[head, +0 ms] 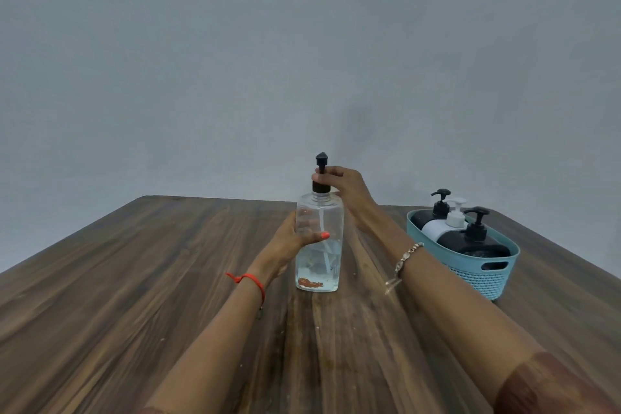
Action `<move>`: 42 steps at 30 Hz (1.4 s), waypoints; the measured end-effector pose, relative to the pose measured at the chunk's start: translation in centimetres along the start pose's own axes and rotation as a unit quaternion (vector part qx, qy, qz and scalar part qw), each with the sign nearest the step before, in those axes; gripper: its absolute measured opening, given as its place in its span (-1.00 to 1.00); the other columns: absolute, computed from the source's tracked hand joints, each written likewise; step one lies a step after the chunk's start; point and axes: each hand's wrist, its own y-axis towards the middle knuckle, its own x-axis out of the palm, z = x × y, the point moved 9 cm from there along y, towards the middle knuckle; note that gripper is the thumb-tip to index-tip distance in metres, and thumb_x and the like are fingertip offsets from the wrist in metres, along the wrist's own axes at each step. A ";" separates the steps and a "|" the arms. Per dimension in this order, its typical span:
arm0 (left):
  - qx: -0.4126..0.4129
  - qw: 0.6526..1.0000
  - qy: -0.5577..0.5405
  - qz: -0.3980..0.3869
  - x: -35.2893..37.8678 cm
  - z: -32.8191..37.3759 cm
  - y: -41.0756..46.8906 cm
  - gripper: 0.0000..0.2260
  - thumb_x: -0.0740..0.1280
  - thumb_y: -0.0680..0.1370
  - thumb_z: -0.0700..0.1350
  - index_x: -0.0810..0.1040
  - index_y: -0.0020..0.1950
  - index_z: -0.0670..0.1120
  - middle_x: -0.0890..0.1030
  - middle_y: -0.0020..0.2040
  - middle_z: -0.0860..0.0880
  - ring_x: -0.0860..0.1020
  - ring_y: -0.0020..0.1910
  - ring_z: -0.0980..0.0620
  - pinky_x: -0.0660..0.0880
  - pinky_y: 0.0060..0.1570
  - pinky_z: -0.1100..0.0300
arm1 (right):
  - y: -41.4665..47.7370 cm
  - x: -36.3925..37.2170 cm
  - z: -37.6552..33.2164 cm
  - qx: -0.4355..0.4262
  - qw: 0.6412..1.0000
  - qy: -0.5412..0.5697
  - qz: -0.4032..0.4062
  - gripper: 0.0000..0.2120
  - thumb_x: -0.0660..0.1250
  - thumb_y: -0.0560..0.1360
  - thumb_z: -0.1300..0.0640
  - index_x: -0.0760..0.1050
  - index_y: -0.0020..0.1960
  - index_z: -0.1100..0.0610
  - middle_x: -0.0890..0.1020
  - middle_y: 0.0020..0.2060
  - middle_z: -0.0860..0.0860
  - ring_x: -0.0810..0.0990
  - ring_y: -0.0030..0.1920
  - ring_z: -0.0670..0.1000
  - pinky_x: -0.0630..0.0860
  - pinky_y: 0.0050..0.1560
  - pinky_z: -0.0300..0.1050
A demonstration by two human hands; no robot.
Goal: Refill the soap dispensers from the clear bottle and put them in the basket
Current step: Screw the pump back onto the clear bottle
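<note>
Near the middle of the wooden surface (134,279), seen from the head camera, the clear bottle (319,265) stands upright with some liquid left in its lower part. The left hand (289,242) wraps the bottle's body from the left, thumb across the front; I judge this braces it against twisting or tipping. The right hand (349,190) comes in from the right and pinches the dark collar (320,186) at the neck, just under the raised pump head (321,160). That grip suits turning the pump on its thread, though loosening or tightening cannot be told. Both hands are thus clamped on the one bottle, one low and one at the top, with it between them. Well to the right, apart from both hands, the blue basket (487,279) holds the far black dispenser (437,212), the white dispenser (443,225) and the near black dispenser (473,242), pumps up, so the refilling looks largely done
</note>
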 end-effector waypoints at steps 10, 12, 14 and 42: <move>-0.004 1.000 0.011 0.003 -0.1 -0.1 -0.1 -0.38 0.51 0.36 -0.08 0.36 0.36 -0.02 0.56 0.22 -0.08 0.54 0.19 -0.05 0.52 0.16 -0.04 | -0.1 0.5 -0.3 -0.009 0.998 -0.051 -0.025 -0.83 0.47 0.38 0.16 0.60 -0.07 0.21 0.63 -0.26 0.00 0.60 -0.24 -0.11 0.51 -0.14 -0.33; -0.004 1.000 0.009 0.000 -0.1 -0.1 -0.1 -0.36 0.53 0.33 -0.07 0.36 0.36 -0.02 0.56 0.22 -0.09 0.55 0.19 -0.05 0.53 0.15 -0.02 | -0.1 0.1 -0.1 0.001 0.998 -0.031 -0.049 -0.85 0.42 0.41 0.24 0.60 -0.03 0.25 0.64 -0.19 0.03 0.61 -0.17 -0.08 0.50 -0.07 -0.29; 0.000 1.000 0.005 -0.002 0.1 -0.2 0.0 -0.40 0.51 0.36 -0.12 0.37 0.35 -0.04 0.56 0.22 -0.11 0.56 0.17 -0.06 0.55 0.12 0.03 | -0.1 -0.6 0.2 0.000 1.000 -0.020 -0.022 -0.81 0.48 0.35 0.26 0.61 -0.05 0.25 0.66 -0.18 0.05 0.63 -0.17 -0.06 0.53 -0.06 -0.25; -0.002 0.995 0.006 0.102 -0.5 0.1 -1.1 -0.61 0.49 0.36 -0.23 0.49 0.14 -0.11 0.62 0.05 -0.10 0.60 0.04 -0.07 0.55 0.07 0.02 | -1.6 1.0 -0.9 -0.069 0.964 -0.184 0.177 -0.83 0.40 0.43 0.15 0.48 -0.27 0.18 0.52 -0.37 0.02 0.57 -0.07 0.18 0.46 -0.03 0.03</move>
